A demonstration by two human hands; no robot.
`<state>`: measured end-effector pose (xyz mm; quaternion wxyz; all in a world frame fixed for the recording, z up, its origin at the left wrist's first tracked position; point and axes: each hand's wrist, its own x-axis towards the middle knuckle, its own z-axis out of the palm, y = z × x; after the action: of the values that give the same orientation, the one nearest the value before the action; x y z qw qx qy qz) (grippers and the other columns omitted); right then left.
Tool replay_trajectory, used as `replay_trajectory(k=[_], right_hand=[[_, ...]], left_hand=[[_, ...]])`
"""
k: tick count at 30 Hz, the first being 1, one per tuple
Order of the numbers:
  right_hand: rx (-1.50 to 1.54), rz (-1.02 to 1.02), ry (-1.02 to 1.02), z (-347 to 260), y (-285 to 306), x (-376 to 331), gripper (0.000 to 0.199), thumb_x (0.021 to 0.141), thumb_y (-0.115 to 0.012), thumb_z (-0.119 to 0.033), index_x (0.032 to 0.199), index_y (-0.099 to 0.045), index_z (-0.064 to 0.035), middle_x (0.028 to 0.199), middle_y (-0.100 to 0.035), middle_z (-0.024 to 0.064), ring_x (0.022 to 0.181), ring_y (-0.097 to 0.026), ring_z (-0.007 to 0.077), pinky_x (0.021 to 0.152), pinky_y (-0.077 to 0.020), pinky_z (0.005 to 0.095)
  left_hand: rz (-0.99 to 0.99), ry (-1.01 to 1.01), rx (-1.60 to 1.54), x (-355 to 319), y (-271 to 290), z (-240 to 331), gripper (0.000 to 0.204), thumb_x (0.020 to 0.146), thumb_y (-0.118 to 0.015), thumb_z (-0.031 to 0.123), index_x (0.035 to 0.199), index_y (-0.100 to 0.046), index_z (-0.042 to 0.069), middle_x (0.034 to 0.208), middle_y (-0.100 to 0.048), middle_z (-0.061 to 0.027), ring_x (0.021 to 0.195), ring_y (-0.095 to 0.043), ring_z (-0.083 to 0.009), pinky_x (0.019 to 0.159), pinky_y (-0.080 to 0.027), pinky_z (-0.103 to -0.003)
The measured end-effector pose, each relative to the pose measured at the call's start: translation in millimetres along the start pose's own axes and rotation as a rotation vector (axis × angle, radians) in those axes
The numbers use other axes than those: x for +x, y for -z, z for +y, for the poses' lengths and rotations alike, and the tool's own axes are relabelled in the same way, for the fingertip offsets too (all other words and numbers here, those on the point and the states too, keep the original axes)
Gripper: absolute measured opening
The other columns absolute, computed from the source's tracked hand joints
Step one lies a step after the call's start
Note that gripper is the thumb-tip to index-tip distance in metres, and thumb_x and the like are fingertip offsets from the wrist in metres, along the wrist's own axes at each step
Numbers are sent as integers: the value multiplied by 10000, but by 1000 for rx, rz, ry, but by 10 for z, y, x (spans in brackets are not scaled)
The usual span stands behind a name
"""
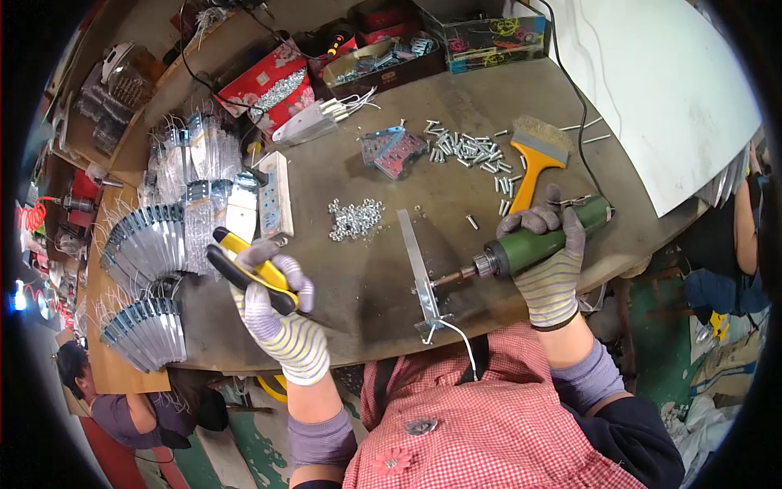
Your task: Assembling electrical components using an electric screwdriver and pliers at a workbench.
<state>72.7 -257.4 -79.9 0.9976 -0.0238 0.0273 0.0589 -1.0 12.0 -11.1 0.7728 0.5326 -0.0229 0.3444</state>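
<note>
My left hand [285,326], in a striped knit glove, is closed round yellow-and-black pliers [259,275] held above the table. My right hand [552,281], also gloved, grips a green power screwdriver [533,247] lying sideways, its bit pointing left. The bit's tip reaches the lower part of a flat metal strip [414,248]; whether it is seated in a screw cannot be made out. A small bracket and a white wire [464,341] are at the strip's near end, by the table edge. Small nuts [356,220] lie in a pile between the hands, farther back.
Loose screws [468,151] and an orange-handled brush [533,167] lie at the back right. Blue and pink brackets [393,150] sit mid-table. Bundled metal strips [147,244] fan out at left. A black cord [580,122] runs to the screwdriver. Other people [114,403] are nearby.
</note>
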Motion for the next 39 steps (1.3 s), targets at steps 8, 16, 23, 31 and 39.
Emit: replay_trajectory(k=[8,16,23,31,39], right_hand=[[17,-60,-19,-5,46,9,291,885,-654,-246,1160,-605,-162,715,-341,-74,698,-393,85,961,-386,361],[46,-26,-18,4,-2,14,165,904,-614,-233,1047,-633,-152,685,-323,-68,681,-383,98,913,-393,362],[29,-117,-14,21,29,8,94,894,-596,-179,810,-554,-174,644,-333,-100,655,-398,69,838,-389,323],[64,-27,-31,13,-61,-2,118,896,-617,-199,818,-533,-170,651,-295,-74,640,-341,88,829,-358,312],[17,-125,-23,17,31,36,127,913,-636,-278,955,-590,-167,676,-312,-74,659,-364,87,863,-370,321]], left_hand=[[-377,39,104,-22,-684,-111,680,796,-508,-39,1458,-393,68,1454,-407,-165,1153,-575,-282,921,-522,-427],[-254,-111,111,-116,-802,-281,537,862,-585,77,1380,-471,-7,769,-459,-4,534,-403,-66,481,-382,-219],[-324,-424,431,-102,-802,-436,422,880,-570,84,1284,-543,-35,618,-453,9,499,-393,-54,472,-324,-205],[-296,-413,437,-96,-867,-428,379,865,-591,83,1224,-571,-36,677,-491,-20,498,-408,-60,476,-339,-205],[-270,-441,389,-110,-872,-421,322,849,-585,40,1163,-596,-33,690,-495,-18,492,-410,-63,448,-340,-202]])
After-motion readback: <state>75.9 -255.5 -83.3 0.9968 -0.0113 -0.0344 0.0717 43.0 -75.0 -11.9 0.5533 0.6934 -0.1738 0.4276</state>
